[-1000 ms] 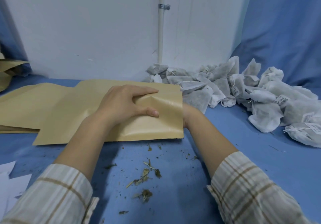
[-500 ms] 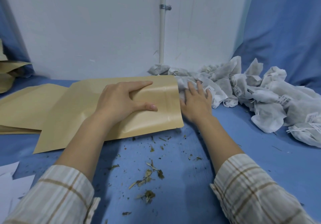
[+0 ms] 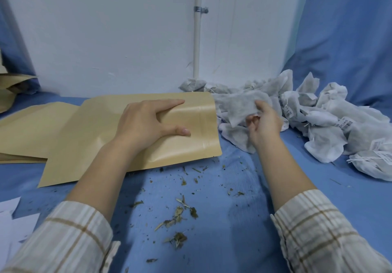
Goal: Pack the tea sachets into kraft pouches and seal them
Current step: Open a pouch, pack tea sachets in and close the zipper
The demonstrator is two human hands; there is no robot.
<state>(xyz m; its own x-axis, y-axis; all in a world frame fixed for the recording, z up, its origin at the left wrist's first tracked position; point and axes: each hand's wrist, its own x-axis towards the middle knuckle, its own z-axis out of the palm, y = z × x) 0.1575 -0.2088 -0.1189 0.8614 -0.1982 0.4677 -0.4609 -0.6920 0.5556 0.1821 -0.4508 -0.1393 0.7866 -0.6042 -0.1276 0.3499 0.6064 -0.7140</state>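
— One sachet (image 3: 239, 108) is in the right hand (image 3: 264, 125), fingers curled round it just right of the kraft pouch (image 3: 135, 145) at mid-frame.

— And the left hand (image 3: 148, 124)?

— It presses flat on the pouch, fingers straight, thumb spread, holding it to the blue surface (image 3: 222, 219).

— How far along does the task look?

— Early, probably. No filled or sealed pouch is visible. The pile of sachets (image 3: 322, 128) at the right looks large, and more flat pouches (image 3: 27, 128) wait at the left.

— What remains?

— Filling, then sealing.
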